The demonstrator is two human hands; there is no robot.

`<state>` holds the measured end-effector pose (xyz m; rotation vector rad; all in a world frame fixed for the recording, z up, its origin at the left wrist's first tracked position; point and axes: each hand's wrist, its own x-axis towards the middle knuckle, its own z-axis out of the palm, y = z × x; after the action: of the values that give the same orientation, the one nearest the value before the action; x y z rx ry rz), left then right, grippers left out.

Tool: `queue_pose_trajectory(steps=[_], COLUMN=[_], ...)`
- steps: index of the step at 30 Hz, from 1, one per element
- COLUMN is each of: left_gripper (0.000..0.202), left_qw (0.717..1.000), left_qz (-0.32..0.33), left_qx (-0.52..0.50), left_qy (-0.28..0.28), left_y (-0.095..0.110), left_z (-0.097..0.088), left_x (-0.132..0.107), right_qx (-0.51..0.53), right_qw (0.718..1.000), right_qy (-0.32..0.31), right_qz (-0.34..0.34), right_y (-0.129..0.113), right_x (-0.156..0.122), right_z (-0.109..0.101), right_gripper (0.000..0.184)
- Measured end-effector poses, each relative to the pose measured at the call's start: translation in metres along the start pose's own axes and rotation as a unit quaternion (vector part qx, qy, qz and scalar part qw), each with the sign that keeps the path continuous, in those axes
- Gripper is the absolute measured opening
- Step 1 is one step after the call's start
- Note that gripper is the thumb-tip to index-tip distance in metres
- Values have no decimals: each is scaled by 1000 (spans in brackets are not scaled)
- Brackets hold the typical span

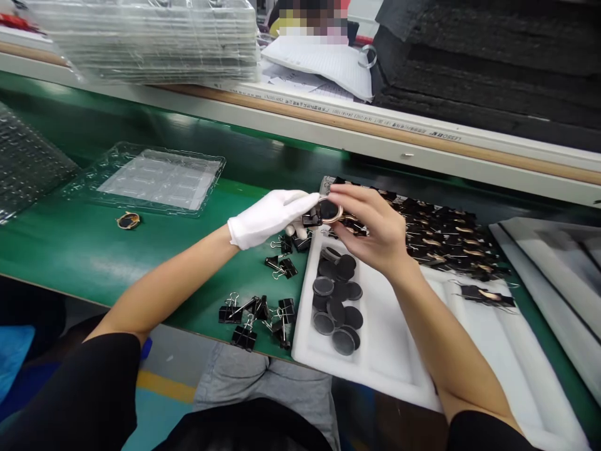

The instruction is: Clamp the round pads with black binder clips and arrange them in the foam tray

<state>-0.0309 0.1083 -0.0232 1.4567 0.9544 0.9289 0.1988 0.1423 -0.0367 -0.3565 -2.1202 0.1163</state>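
Note:
My left hand wears a white glove and pinches a black binder clip against a round coil part with a copper rim. My bare right hand grips that same coil part from the right with thumb and fingers. Both hands meet above the far end of a white foam tray. Several dark round discs lie in the tray just below the hands. Loose black binder clips are scattered on the green belt to the left of the tray.
One coil part lies alone on the belt at left, before a clear plastic blister tray. Clipped coil assemblies are piled at right. Stacked clear trays, papers and black foam sheets sit on the far shelf.

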Motion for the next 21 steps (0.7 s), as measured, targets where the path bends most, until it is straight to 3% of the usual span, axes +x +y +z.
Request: queue_pose_trajectory(steps=[3,6,11,14,16,18,19,21], left_gripper=[37,38,37,41,52,62,65,65], left_qw=[998,999,981,974,986,998,989,922], left_qz=[18,-12,-52,-72,-74,-50,-32,-25], left_qx=[56,21,-188,-208,-131,31,142,380], left_qy=[31,22,-17,-48,-70,-37,1,68], left_y=[2,5,6,3,-1,-4,-6,-10], left_z=[-6,-7,9,18,18,12,8,-2], left_x=[0,-1,-2,-2,-2,-2,-1,0], right_qx=[82,177,277,297,329,364,377,397], right_qw=[991,965,922,911,898,879,866,829], right_qy=[-41,-64,-9,45,71,92,105,136], right_qz=[101,183,270,284,284,294,311,370], right_y=[2,2,-2,-7,-12,-17,-19,-20], right_x=[0,-1,-3,-4,-4,-2,0,5], right_z=[-1,2,22,34,38,39,38,34], right_gripper=[63,60,47,36,33,33,35,41])
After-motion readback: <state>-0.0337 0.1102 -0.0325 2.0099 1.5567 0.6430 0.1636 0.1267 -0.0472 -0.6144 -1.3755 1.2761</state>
